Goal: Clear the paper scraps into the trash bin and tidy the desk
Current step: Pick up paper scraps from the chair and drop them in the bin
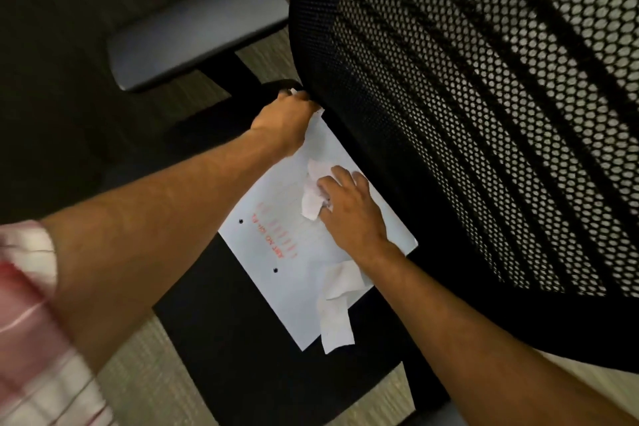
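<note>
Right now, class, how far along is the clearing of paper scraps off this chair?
Done: nothing visibly binned; no bin in view. In hand: left hand pinches the white printed sheet by its far corner; right hand gathers a crumpled white scrap. Left: the torn white scrap at the sheet's near edge.

Two bare forearms with no watch or rings to see, left hand point(287, 121) and right hand point(349, 204) uncovered, short sleeve of red and white checked cloth point(31, 304) on the left upper arm, blurred at the edge
</note>
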{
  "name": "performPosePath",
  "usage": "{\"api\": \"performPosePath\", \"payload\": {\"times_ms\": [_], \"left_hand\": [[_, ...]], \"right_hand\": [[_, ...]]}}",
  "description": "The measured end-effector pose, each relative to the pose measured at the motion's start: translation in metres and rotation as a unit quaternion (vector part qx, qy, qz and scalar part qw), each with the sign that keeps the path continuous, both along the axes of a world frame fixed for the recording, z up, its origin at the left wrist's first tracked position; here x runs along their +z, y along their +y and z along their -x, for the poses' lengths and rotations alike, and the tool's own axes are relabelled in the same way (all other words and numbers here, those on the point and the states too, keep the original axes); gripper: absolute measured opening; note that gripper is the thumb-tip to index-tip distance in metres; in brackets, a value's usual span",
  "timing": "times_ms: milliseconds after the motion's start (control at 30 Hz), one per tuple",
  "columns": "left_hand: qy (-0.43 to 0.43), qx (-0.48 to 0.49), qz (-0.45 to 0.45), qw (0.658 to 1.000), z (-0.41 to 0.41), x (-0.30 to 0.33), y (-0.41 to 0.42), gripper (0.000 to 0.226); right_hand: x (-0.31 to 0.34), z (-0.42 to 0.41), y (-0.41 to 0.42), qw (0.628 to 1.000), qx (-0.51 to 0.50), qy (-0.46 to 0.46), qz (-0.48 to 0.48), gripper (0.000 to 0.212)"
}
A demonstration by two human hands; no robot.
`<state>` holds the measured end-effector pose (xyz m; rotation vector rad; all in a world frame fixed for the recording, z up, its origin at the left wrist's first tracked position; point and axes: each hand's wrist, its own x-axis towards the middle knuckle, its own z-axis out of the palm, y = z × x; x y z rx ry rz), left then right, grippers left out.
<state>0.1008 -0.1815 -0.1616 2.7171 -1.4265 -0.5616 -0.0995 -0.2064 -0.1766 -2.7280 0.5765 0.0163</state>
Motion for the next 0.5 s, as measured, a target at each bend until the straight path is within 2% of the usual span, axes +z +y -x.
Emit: {"api": "performPosePath", "payload": {"times_ms": [133,267,500], "left_hand": [[-0.041,-0.002,0.024,0.999,0.005,-0.003,0.007,0.052],[-0.055,-0.005,0.034,0.998,0.017,-0.005,0.028,0.044],[0.029,0.077,0.084,0.993,0.053,0.003,0.087,0.036]], "right_hand": [[-0.001,0.007,-0.002,0.998,-0.019,0.057,-0.013,0.034],[0.000,0.010,-0.004,0.996,-0.021,0.082,0.016,0.022],[0.006,0.022,-0.007,0.995,-0.079,0.047,-0.031,0.017]]}}
